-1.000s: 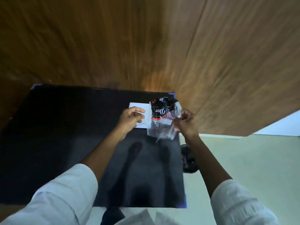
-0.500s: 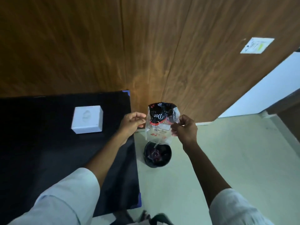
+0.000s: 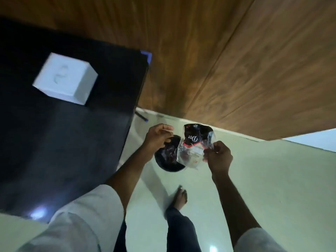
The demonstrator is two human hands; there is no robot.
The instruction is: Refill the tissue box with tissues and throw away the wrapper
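The white tissue box stands on the black table at the upper left, its oval slot facing up. My right hand pinches the empty plastic wrapper, clear with a black and red printed top. The wrapper hangs over a small black bin on the floor. My left hand hovers just left of the wrapper above the bin's rim, fingers curled with nothing in them, apart from the wrapper.
A wooden panelled wall rises behind the bin. The table's right edge runs close to the bin. My bare foot stands on the pale floor just in front of the bin.
The view has swung right, off the table and down to the floor. The wrapper has travelled from beside the tissue box to above the bin. My left hand has let go of it.
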